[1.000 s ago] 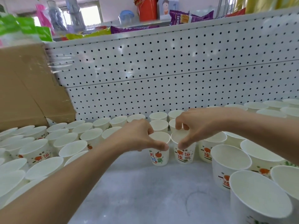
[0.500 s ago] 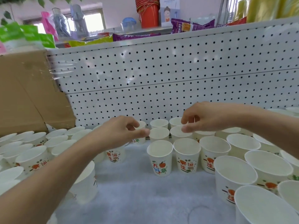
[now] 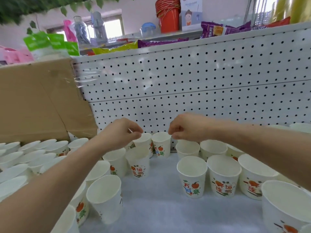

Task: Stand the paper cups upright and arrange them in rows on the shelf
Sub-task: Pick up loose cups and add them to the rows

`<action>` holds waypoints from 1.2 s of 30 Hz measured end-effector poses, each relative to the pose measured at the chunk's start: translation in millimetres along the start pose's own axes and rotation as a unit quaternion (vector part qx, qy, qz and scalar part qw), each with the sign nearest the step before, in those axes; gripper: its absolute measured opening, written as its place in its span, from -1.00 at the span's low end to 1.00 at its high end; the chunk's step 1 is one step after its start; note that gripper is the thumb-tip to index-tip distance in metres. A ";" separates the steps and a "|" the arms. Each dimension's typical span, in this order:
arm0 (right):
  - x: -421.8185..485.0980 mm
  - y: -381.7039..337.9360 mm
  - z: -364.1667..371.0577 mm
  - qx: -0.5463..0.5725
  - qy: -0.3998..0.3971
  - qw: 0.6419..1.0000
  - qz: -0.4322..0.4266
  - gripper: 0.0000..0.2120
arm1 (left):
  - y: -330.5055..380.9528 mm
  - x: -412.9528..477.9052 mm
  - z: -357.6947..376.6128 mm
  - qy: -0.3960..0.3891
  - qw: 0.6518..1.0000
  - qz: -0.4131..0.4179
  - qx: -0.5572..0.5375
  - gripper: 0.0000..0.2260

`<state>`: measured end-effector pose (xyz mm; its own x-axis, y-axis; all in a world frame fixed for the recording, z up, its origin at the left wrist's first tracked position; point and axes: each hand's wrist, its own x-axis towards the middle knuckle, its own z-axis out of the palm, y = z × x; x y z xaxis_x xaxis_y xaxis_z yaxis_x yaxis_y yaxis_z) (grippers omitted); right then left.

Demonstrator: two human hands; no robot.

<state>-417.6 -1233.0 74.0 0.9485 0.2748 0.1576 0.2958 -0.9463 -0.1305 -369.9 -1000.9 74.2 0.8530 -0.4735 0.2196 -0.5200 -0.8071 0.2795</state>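
Your left hand point(image 3: 124, 134) is off rim of apple-print cup point(image 3: 191, 178); that cup now stands free, well out from pegboard point(image 3: 202, 91). Your right hand point(image 3: 186, 127) is off neighbour cup point(image 3: 223, 176), also free-standing. Both hands have moved back toward pegboard. Left now pinches rim of left back cup point(image 3: 145, 140) at pegboard foot, right pinches rim of right back cup point(image 3: 161, 145), just beside it. Your head has tilted up, so more above pegboard shows.
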 end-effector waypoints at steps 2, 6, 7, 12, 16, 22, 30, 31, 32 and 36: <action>19.4 -9.6 7.9 -0.040 0.010 0.999 -0.006 -0.79 | -4.3 13.5 9.0 -0.007 1.000 -0.004 0.026 -0.83; 52.5 -22.2 30.5 -0.074 -0.018 0.997 0.018 -0.77 | -6.7 37.4 25.6 -0.046 0.997 -0.025 0.058 -0.76; 58.2 -22.8 35.1 -0.082 -0.032 0.996 0.025 -0.77 | -6.1 41.9 28.4 -0.062 0.995 -0.026 0.069 -0.75; 61.1 -16.1 37.9 -0.119 -0.060 0.991 0.018 -0.85 | -13.2 51.5 34.4 -0.094 0.990 -0.001 0.108 -0.79; 56.3 -7.4 32.4 -0.126 -0.074 0.989 0.021 -0.81 | -26.1 50.3 32.0 -0.113 0.989 0.011 0.093 -0.73; 58.6 -3.5 34.9 -0.095 -0.063 0.993 0.019 -0.79 | -23.4 55.8 30.6 -0.090 0.996 0.007 0.013 -0.77; 58.1 -6.3 35.6 -0.092 -0.068 0.993 0.036 -0.87 | -25.7 56.4 28.0 -0.111 0.993 0.022 0.039 -0.90; 56.6 -7.4 35.1 -0.092 -0.064 0.993 0.039 -0.88 | -24.9 53.9 26.6 -0.109 0.993 0.022 0.037 -0.86; 54.2 -9.2 33.8 -0.092 -0.056 0.993 0.040 -0.81 | -23.8 50.1 23.8 -0.101 0.994 0.024 0.036 -0.82; 37.0 -26.1 23.8 -0.006 0.005 1.000 -0.001 -0.69 | -23.9 22.5 -5.2 -0.080 0.995 0.048 0.026 -0.80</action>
<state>-387.5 -1194.0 60.0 0.9470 0.2743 0.1672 0.2954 -0.9480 -0.1183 -338.5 -990.4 77.3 0.7976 -0.5965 0.0895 -0.6003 -0.7704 0.2147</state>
